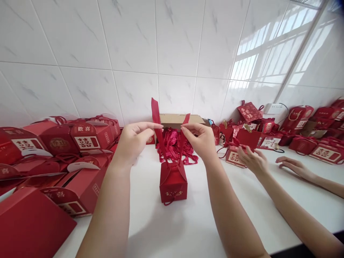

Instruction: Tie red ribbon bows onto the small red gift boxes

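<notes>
A small red gift box (173, 182) with gold lettering stands closed on the white table in front of me. A red ribbon (160, 145) comes up from its top in two strands. My left hand (139, 138) pinches the left strand between thumb and fingers, with its loose end sticking up above. The right strand is pinched by my right hand (200, 138), its short end showing over the fingertips. Both strands are spread apart in a V over the box. A small dark red loop hangs at the box's lower front edge.
Behind the box, a pile of red ribbons (174, 145) spills from a cardboard box (182, 119). Red boxes (86, 138) are stacked at left. At right, another person's hands (254, 159) are near a red box (234, 156). A white power strip (274, 108) is by the tiled wall.
</notes>
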Demonstrator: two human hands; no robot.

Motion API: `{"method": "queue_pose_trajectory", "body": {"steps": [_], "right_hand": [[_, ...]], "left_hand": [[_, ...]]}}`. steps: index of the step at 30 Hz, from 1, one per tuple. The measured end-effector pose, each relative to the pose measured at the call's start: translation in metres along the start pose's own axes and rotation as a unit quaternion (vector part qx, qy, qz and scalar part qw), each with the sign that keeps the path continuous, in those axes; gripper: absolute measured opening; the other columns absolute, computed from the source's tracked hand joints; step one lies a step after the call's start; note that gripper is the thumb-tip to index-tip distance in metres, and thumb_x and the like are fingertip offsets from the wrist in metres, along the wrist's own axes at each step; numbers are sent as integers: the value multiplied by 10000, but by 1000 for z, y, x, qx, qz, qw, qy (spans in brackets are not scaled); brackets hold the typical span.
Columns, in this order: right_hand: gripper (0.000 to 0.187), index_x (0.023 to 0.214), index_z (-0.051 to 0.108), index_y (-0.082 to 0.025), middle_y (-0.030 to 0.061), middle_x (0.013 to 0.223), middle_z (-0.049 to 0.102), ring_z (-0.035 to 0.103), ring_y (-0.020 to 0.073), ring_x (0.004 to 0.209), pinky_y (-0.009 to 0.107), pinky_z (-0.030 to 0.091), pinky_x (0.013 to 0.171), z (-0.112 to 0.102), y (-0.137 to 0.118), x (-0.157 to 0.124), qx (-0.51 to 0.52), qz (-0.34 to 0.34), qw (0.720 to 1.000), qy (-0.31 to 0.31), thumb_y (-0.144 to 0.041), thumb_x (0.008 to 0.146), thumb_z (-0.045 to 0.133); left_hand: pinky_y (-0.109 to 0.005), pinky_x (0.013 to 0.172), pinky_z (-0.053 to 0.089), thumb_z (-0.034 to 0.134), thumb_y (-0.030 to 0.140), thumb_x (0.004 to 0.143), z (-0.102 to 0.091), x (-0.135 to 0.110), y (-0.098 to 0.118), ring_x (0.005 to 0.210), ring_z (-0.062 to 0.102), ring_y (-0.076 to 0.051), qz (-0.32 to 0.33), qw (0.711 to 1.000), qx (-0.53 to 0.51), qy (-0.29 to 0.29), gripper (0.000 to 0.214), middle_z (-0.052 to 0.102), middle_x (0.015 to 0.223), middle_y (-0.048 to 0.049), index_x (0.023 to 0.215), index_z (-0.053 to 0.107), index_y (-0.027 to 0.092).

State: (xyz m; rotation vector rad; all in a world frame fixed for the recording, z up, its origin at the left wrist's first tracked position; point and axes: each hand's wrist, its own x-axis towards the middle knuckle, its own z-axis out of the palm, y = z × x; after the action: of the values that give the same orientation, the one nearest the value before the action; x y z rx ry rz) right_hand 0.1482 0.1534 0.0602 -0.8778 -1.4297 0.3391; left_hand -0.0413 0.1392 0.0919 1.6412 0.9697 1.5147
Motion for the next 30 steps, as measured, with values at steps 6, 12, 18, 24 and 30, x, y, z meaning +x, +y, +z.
{"method": "queue_pose_trajectory", "body": {"steps": [6, 12, 18, 24, 30], "right_hand": [[199, 939, 710, -213, 45, 975, 695, 630, 127, 684, 290, 543, 661, 8, 11, 1, 45, -57, 997, 27, -218, 755, 636], [178, 939, 716, -224, 25, 869, 713, 651, 148, 734, 322, 557, 719, 2, 8, 0, 113, -39, 992, 45, -228, 779, 638], [168, 931, 723, -242, 0, 774, 712, 664, 168, 753, 350, 574, 725, -1, 9, 0, 139, -28, 989, 44, -236, 777, 657], [258, 1038, 693, -280, -8, 772, 712, 671, 192, 787, 381, 585, 708, -3, 8, -1, 154, -22, 988, 17, -253, 783, 663], [282, 1057, 687, -277, -5, 829, 726, 675, 194, 835, 386, 571, 782, -4, 7, -1, 174, -34, 984, 31, -251, 776, 678]], "left_hand": [[-252, 374, 254, 642, 219, 702, 5, 1, 0, 354, 316, -74, 44, 995, 79, 31, 153, 560, 460, 22, 798, 761, 204], [-220, 401, 332, 625, 187, 737, 9, 6, -8, 427, 444, -77, 91, 993, 63, 34, 134, 667, 636, -5, 804, 740, 187], [-240, 616, 486, 661, 178, 728, 18, 7, -9, 703, 655, -163, 102, 993, 16, 54, 198, 720, 748, -9, 922, 695, 201], [-310, 789, 521, 616, 172, 753, 20, 7, -11, 852, 663, -205, 125, 992, 25, 17, 112, 732, 838, -35, 760, 724, 200], [-311, 760, 521, 634, 150, 720, 22, 9, -14, 811, 647, -181, 84, 989, -110, -45, 148, 693, 829, -45, 852, 702, 158]]}}
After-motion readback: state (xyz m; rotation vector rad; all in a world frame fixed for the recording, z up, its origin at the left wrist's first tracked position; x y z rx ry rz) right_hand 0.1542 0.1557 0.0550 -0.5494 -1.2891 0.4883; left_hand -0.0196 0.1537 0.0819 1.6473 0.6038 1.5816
